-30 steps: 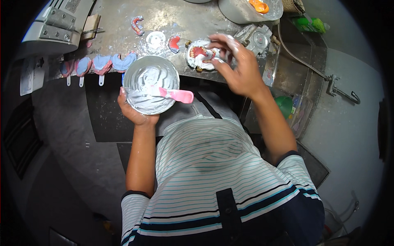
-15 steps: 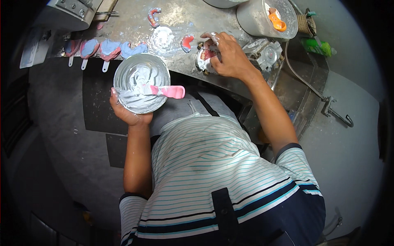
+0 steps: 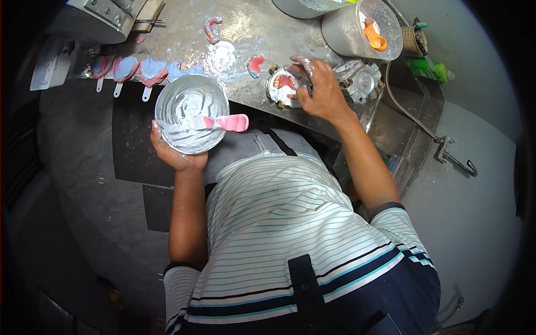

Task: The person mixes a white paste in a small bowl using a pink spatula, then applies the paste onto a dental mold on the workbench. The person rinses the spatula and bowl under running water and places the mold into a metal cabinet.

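Head view looks down on a person in a striped shirt standing at a grey workbench (image 3: pixel 245 22). Left hand (image 3: pixel 176 153) cups a mixing bowl (image 3: pixel 191 113) from below, fingers wrapped round its near-left rim; the bowl hangs just off the bench's near edge, over the dark gap beside the body. A pink spatula (image 3: pixel 220 123) lies in the grey-white paste, its handle jutting past the bowl's right rim. Right hand (image 3: pixel 319 92) is clasped over a round metal flask (image 3: pixel 282 86) holding pink wax and teeth, which sits on the bench close to its near edge. Just right of that hand stands a second metal flask part (image 3: pixel 360 78). Far right, a grey tub (image 3: pixel 357 33) with an orange scoop (image 3: pixel 373 34). Far left, a row of pink and blue trays (image 3: pixel 139 70) lines the bench edge. Open bench surface lies between the bowl and the flask.
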`<state>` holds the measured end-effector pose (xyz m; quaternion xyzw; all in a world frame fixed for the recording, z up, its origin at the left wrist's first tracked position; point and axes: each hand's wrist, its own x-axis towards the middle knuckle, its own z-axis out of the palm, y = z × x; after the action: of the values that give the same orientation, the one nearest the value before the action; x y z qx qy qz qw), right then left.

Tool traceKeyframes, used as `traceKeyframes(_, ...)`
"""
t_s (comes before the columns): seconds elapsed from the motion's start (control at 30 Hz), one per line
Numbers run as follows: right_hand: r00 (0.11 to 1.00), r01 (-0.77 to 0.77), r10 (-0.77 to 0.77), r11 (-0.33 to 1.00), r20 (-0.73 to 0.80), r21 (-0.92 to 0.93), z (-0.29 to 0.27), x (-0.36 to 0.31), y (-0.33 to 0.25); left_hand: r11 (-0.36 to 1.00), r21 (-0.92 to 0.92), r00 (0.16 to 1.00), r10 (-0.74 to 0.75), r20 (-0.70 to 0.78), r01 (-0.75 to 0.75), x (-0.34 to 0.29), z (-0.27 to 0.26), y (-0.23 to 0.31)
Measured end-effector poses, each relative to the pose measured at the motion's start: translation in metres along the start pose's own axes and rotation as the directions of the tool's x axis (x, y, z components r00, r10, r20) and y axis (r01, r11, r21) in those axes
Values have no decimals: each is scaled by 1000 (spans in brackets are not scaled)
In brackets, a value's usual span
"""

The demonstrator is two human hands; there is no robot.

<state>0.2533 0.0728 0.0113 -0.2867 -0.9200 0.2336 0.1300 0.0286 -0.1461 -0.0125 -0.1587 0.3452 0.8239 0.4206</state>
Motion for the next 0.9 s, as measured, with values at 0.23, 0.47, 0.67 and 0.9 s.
traceKeyframes(0.23,997,-19,18,1000,-80,-9,4,-10,-6,1000,9,998,-20,52,19,5,10,5)
traceKeyframes(0.47,992,-91,89,996,-90,-14,14,-17,-11,998,56,993,-19,113,13,5,19,12)
traceKeyframes(0.67,978,-136,138,990,-159,27,18,-23,-16,996,72,993,-62,97,55,6,13,23)
traceKeyframes(0.9,934,-230,253,966,-254,118,5,-39,-12,991,118,992,-78,100,66,2,16,31)
